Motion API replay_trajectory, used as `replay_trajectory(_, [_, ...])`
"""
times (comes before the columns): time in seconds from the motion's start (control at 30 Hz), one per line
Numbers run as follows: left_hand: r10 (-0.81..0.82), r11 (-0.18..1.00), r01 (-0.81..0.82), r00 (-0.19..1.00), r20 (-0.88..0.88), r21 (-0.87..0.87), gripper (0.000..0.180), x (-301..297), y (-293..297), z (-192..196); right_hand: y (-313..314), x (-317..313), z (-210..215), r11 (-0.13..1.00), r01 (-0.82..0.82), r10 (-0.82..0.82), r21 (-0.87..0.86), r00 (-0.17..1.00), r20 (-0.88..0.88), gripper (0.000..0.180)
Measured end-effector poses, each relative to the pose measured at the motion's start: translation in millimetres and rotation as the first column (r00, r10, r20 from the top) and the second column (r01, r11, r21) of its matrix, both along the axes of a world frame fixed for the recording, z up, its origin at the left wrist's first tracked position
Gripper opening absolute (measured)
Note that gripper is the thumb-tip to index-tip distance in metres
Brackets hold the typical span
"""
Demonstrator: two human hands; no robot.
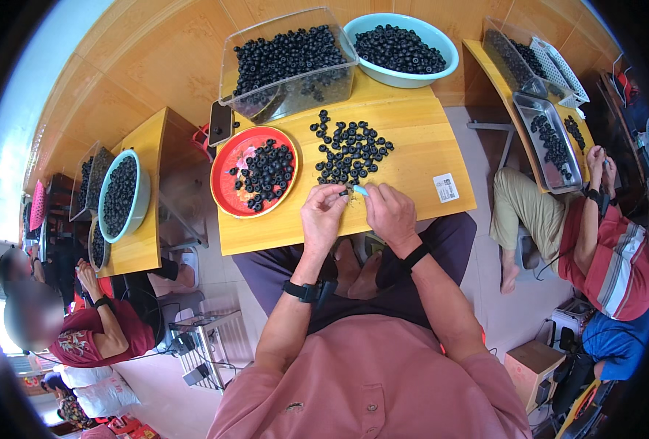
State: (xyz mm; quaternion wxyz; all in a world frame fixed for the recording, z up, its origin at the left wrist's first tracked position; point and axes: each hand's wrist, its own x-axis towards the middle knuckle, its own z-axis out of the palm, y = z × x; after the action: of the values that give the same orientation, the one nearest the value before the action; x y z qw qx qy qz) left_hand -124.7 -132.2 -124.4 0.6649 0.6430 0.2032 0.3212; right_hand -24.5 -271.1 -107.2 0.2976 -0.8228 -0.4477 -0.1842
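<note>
My left hand (321, 215) pinches a small black round part (345, 193) between thumb and fingertips over the wooden table's near side. In my right hand (392, 214) is a small light-blue tool (359, 190), its tip against or very close to the part; its exact kind is too small to tell. Just beyond my fingers, a loose spread of black round parts with holes (353, 149) lies on the tabletop (423, 150). Tiny dark crumbs lie beside my fingertips. To the left sits a red round tray (220, 186) holding more black parts.
A clear plastic bin (229, 69) and a light-blue basin (449, 64), both with many black parts, stand at the back. A phone (220, 123) lies beside the bin, a white label (445, 187) at the right. Co-workers (621, 256) sit at side tables with similar containers.
</note>
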Motion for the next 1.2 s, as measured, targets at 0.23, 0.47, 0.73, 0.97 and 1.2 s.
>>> replay_trajectory(0.23, [0.006, 1.0, -0.006, 1.0, 0.003, 0.018, 0.023, 0.4, -0.6, -7.1, 0.5, 0.1, 1.7, 0.999, -0.001, 0.001, 0.033, 1.0, 0.0, 0.008])
replay_trajectory(0.47, [0.035, 0.998, -0.03, 0.996, -0.087, 0.059, 0.028, 1.4, -6.1, -3.9, -2.4, 0.8, 1.0, 0.999, -0.041, 0.04, 0.033, 0.999, 0.019, 0.011])
replay_trajectory(0.73, [0.052, 0.994, -0.042, 0.993, -0.105, 0.096, 0.03, 0.7, -8.2, 0.7, -3.5, 1.5, -0.9, 0.996, -0.079, 0.077, 0.041, 0.996, 0.049, 0.011])
replay_trajectory(0.97, [0.054, 0.993, -0.044, 0.995, -0.084, 0.113, 0.032, 1.5, -8.8, -1.7, -2.4, 1.2, -2.7, 0.996, -0.086, 0.083, 0.038, 0.995, 0.054, 0.01])
replay_trajectory(1.2, [0.039, 0.991, -0.024, 0.993, -0.109, 0.128, 0.031, 0.0, -6.9, -5.3, -2.6, 1.1, -2.6, 0.996, -0.085, 0.084, 0.018, 0.996, 0.035, 0.011])
